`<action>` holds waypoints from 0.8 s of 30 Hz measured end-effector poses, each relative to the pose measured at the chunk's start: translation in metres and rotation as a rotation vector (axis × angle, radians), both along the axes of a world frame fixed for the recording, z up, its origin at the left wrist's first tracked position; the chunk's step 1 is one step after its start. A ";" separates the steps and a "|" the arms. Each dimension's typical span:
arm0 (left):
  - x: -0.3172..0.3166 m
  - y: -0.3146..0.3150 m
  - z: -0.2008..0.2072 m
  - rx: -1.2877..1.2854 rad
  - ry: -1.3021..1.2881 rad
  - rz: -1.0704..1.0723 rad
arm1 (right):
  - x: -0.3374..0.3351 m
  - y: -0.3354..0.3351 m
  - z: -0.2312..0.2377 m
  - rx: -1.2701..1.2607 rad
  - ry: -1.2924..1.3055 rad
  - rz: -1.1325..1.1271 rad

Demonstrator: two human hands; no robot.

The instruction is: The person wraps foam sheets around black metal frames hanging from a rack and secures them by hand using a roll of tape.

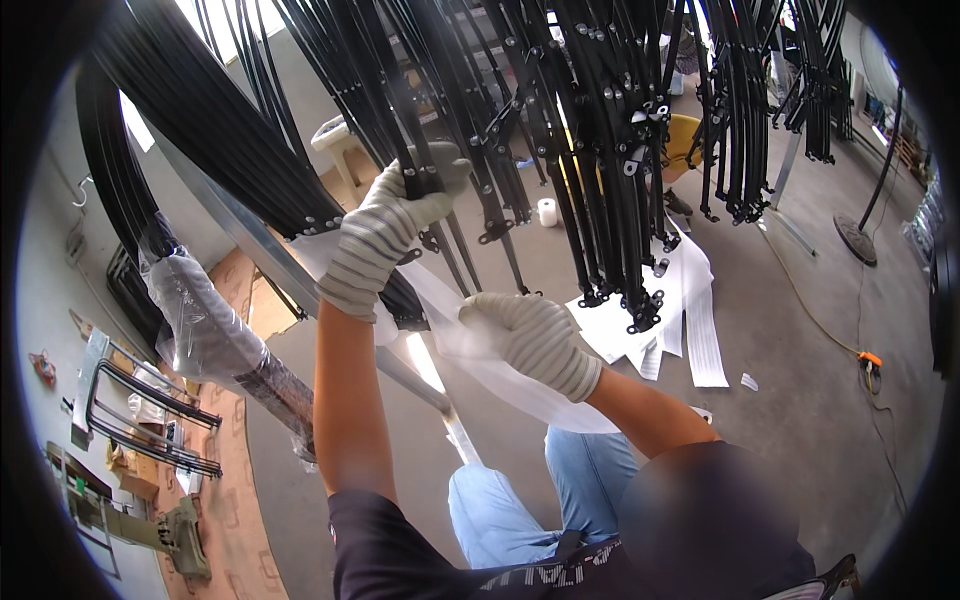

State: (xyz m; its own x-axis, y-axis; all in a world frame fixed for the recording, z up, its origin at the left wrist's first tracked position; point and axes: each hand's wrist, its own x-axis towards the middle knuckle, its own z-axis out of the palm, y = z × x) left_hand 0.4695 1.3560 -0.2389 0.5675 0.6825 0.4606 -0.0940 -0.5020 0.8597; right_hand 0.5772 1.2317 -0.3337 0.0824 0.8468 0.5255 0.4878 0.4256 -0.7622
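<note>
Both of my hands wear striped, off-white knit gloves. My left hand (375, 240) is raised and closed around the lower ends of some black metal bars (423, 183) that hang from above. Lower and to the right, my right hand (535, 338) is closed on a strip of thin white foam sheet (480, 372). That strip runs up toward the bars under my left wrist and trails down above my jeans. Beside my left hand, a thick bundle of black bars (230, 130) slants down from the upper left, its end partly hidden by my glove and the foam.
More black bars with bolted brackets (610, 150) hang close on the right. White foam sheets (700, 300) lie on the floor below them. A plastic-wrapped bundle (205, 310) stands left. Farther right are a round stand base (855, 240) and a cable with an orange connector (870, 360).
</note>
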 end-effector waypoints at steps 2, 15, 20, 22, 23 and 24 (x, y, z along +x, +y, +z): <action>0.002 0.002 -0.006 -0.095 -0.134 -0.137 | 0.001 -0.003 0.007 -0.126 -0.083 -0.004; -0.008 -0.050 -0.021 0.471 -0.482 0.765 | -0.021 -0.011 -0.005 0.125 -0.064 -0.049; -0.051 -0.030 -0.022 0.335 -0.954 0.775 | -0.021 -0.010 -0.007 0.181 -0.013 -0.049; -0.065 -0.011 -0.016 0.077 -1.001 0.257 | -0.022 -0.012 -0.004 0.139 -0.020 -0.031; -0.068 -0.004 -0.014 0.086 -0.967 0.295 | -0.023 -0.013 -0.001 0.121 -0.022 -0.020; -0.066 0.003 -0.013 0.086 -0.932 0.326 | -0.022 -0.014 0.000 0.117 -0.025 -0.022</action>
